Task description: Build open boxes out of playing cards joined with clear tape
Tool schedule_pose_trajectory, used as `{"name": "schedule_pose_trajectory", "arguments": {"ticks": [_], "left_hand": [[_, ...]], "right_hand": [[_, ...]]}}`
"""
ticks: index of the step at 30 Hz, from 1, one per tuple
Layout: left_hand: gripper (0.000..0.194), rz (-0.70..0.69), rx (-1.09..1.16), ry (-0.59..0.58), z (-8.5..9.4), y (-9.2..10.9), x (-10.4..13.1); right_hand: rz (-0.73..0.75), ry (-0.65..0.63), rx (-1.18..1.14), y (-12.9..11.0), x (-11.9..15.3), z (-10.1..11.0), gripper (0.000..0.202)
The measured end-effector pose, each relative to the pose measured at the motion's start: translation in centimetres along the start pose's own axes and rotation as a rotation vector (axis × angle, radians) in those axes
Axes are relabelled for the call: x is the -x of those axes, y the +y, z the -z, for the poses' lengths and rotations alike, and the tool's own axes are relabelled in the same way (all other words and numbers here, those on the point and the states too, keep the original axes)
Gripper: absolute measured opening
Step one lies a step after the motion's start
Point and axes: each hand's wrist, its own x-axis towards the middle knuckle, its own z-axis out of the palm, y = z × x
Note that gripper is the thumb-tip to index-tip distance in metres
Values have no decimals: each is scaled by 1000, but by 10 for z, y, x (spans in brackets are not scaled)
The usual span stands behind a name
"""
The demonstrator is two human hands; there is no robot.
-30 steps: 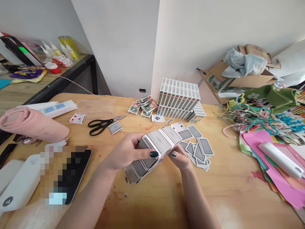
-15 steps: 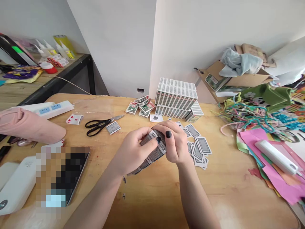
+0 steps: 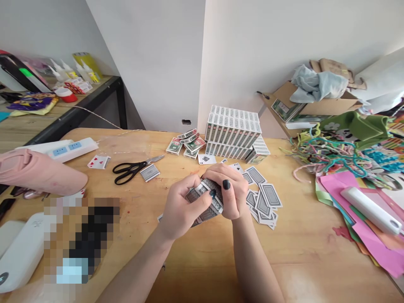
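Above the middle of the table, both hands grip a piece built from folded playing cards (image 3: 208, 214), with grey patterned backs outward. My left hand (image 3: 178, 206) is closed around its left side, thumb pressed on the face. Wrapped over the far right side, my right hand (image 3: 233, 185) has its thumb close to the left thumb; its other fingers hide much of the piece. Right of the hands lie several loose cards (image 3: 271, 195), mostly face down. A spade card (image 3: 206, 159) lies face up beyond them. Black-handled scissors (image 3: 129, 170) rest to the left beside a grey-backed card piece (image 3: 150, 172).
Stacked card boxes (image 3: 233, 130) stand at the back, beside a small pile of boxes (image 3: 189, 143). On the left are a power strip (image 3: 74, 149), a pink roll-shaped thing (image 3: 47, 170) and a white device (image 3: 28, 248). Yarn (image 3: 334, 147) and coloured paper (image 3: 372, 235) crowd the right.
Both hands stay closed on the card piece, which has turned slightly between them. Its lower left part is now more hidden behind my left hand. The view has shifted a little.
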Motion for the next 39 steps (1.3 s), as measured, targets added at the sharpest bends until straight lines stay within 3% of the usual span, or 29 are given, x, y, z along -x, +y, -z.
{"name": "schedule_pose_trajectory", "arguments": {"ticks": [9,18,23,27,39], "left_hand": [[31,-188,45,-9,4,-16,-2],[34,-240,73,-53,9,-21,-7],[33,-96,-197,-61,12,0,-5],[35,-27,-439,52,9,16,0],[33,-73,-291,-15,4,10,-1]], "right_hand": [[52,4,-28,2,0,0,38],[116,36,-33,5,0,-1,36],[136,57,97,6,1,1,34],[165,64,176,5,0,-1,34],[120,95,-12,6,1,-2,36]]}}
